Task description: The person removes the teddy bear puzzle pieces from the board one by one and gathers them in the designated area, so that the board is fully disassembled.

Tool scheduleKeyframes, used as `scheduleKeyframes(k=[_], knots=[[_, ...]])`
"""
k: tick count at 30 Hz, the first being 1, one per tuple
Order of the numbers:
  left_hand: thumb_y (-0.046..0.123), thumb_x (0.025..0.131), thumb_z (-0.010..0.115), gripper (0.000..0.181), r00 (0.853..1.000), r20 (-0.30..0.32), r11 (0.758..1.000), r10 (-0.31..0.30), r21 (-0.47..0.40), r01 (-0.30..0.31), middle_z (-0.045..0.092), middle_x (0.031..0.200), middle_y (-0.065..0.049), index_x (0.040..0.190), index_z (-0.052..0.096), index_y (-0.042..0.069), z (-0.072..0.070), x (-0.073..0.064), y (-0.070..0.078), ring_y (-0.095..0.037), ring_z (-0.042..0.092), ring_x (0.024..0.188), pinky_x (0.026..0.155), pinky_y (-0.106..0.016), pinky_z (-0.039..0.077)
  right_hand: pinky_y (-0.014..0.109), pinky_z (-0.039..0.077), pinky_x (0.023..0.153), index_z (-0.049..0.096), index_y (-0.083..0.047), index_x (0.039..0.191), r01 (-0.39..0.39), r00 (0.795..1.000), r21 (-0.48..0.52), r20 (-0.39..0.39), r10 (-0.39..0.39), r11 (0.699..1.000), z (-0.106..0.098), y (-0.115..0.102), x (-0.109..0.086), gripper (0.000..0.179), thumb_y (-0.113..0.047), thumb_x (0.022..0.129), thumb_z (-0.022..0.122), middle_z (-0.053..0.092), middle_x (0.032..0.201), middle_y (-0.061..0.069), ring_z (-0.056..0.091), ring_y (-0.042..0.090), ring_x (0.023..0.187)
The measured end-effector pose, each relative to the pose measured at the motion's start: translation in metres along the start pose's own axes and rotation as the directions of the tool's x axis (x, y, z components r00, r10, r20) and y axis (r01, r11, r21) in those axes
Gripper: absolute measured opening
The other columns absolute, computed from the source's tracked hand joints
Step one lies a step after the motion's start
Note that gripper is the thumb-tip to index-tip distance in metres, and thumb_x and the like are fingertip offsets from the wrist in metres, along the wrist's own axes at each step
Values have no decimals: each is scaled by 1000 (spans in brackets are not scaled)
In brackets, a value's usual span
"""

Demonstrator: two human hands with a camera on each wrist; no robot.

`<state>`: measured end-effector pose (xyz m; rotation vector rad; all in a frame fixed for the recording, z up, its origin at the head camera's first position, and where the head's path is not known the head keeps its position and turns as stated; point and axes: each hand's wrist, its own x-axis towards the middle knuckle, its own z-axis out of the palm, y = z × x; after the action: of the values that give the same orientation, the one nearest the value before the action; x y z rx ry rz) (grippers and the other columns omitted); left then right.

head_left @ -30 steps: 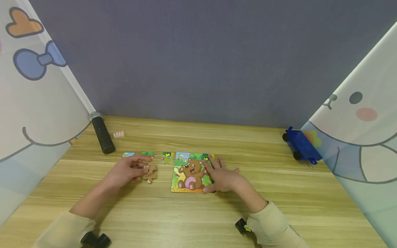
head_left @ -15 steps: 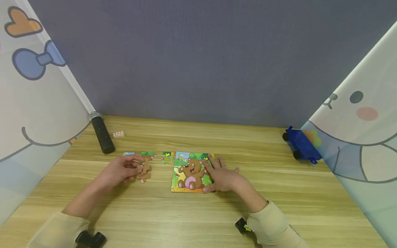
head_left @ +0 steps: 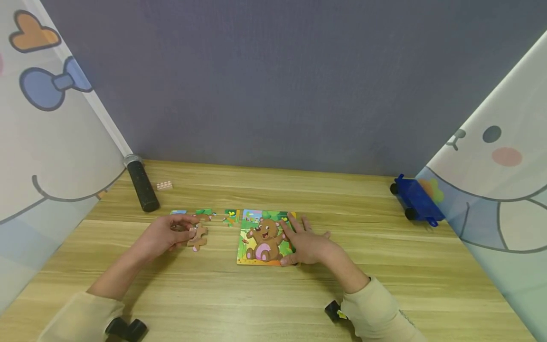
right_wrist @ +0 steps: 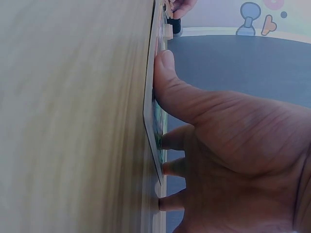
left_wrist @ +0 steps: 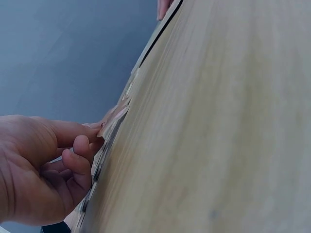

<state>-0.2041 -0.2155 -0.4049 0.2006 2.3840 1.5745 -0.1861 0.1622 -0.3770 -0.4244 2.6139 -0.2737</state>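
Note:
My left hand (head_left: 159, 236) pinches a brown jigsaw piece (head_left: 198, 238) between thumb and fingers, left of the bear picture. In the left wrist view, that piece (left_wrist: 112, 120) is tilted at the fingertips, low over the table. My right hand (head_left: 311, 247) rests with fingers spread on the right edge of a square bear puzzle board (head_left: 261, 237); its thumb lies by the lower right part. The right wrist view shows the thumb and some fingers touching the thin board (right_wrist: 150, 121). Behind the left hand lie loose jigsaw pieces, one with a green and yellow print (head_left: 231, 215).
A black-handled microphone (head_left: 144, 190) lies at the back left beside a small pink toy brick (head_left: 164, 185). A blue wheeled toy cart (head_left: 416, 200) stands at the back right. A grey panel (head_left: 273, 95) closes off the far edge of the wooden table (head_left: 256, 304).
My left hand has moved a little to the left, carrying the brown jigsaw piece away from the board. The right hand stays on the board.

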Motion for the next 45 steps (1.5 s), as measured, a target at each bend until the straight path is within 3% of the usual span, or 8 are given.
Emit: scheduleKeyframes(k=[8,15,19,26,36,41,45], knots=[[7,96,69,30,996,-79,998,28,59,-24,64,106,-15,124,65,-3,1,-1,1,-11,47,58,47,-25,41,90,14,91,13,-22,164,4,1000,-2,-4,-4,1000,0,-1,0,103,-54,86,72,-7,169,4,-7,40,152],[15,102,63,30,992,-113,998,46,39,-41,55,73,-7,124,64,-4,2,-2,10,-11,45,55,46,-26,37,90,13,91,14,-19,164,7,1000,24,-16,-7,1000,0,-1,0,105,-53,85,74,-6,169,4,-5,40,152],[15,102,62,28,995,-94,999,36,16,-35,53,68,-7,122,64,-5,8,-1,15,-12,47,56,45,-24,35,90,12,92,12,-15,164,-4,1000,37,-22,4,999,1,-1,0,110,-54,83,76,-7,169,5,-5,38,152],[16,102,62,30,999,-30,997,37,-64,-39,53,74,-12,124,64,-5,25,0,26,-17,50,59,53,-31,52,88,14,95,12,-10,163,-18,999,63,-46,21,998,2,0,0,116,-54,80,80,-6,169,10,-1,36,153],[19,101,64,23,999,-7,998,53,33,-53,62,95,-15,118,69,4,50,7,34,-16,49,57,46,-25,39,90,9,92,14,-19,164,-99,993,62,-60,103,993,1,1,-3,119,-60,75,82,-9,168,12,-3,46,151],[16,101,65,18,996,22,995,87,46,-88,65,113,-12,114,71,5,65,12,38,-20,54,61,47,-25,41,90,9,92,5,-12,163,-118,990,67,-64,122,991,2,2,-2,129,-63,73,82,-6,168,13,-5,46,150],[14,100,65,16,994,55,994,99,36,-101,66,110,-12,112,72,6,78,15,43,-19,53,60,46,-24,39,90,10,91,2,-9,163,-147,986,65,-65,151,987,2,4,-1,134,-65,71,82,-8,168,15,-5,47,150]])
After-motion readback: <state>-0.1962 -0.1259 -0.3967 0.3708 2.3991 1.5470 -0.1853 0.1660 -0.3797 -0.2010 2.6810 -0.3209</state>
